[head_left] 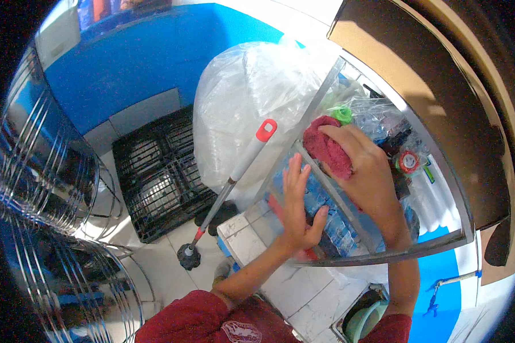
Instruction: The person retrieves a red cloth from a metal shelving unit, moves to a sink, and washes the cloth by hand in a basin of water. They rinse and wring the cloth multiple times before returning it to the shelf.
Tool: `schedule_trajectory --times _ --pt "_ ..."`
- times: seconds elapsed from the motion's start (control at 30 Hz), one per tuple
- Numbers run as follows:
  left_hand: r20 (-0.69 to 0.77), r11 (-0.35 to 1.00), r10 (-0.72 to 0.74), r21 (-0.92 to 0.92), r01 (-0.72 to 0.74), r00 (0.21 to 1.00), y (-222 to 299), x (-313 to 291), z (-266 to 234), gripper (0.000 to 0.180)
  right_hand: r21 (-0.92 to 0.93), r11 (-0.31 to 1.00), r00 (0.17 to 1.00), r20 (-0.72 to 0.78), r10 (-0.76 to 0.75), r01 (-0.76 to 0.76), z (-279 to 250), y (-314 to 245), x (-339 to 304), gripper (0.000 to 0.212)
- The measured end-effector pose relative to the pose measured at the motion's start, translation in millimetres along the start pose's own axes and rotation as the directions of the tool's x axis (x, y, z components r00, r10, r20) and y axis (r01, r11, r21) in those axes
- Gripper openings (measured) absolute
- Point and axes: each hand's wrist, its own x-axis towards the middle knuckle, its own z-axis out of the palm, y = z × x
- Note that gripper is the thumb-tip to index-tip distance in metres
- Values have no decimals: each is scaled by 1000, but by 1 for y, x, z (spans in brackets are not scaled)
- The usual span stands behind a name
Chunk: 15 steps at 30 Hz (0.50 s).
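Note:
My right hand [367, 163] grips a dark red cloth [325, 144] bunched under its fingers, at the top end of a grey metal bar [340, 203] of a metal-framed case [372, 259]. My left hand [296, 208] is open, fingers stretched out, against what looks like the case's clear panel beside that bar. Blue-and-clear plastic packs [320, 200] lie behind the panel. Beyond my right hand, the case holds a green roll [342, 115], a red-and-white roll of tape [407, 162] and crumpled clear plastic. My right palm is hidden from view.
A big clear plastic bag [240, 108] bulges behind the case. A grey pole with a red end [243, 163] leans before it. A black plastic pallet [157, 171] and wire racks [46, 171] stand left. Below the case are a white tiled counter [297, 283] and a green basin [367, 320].

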Motion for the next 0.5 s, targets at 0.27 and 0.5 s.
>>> schedule_trajectory --times 0.27,0.5 --pt "-36 1000 9 27 -8 999 -5 -3 3 74 103 985 972 176 -158 142 -31 7 5 49" --pt "-28 999 18 39 -17 999 -6 -4 2 73 196 977 987 121 -105 80 -23 1 11 53"
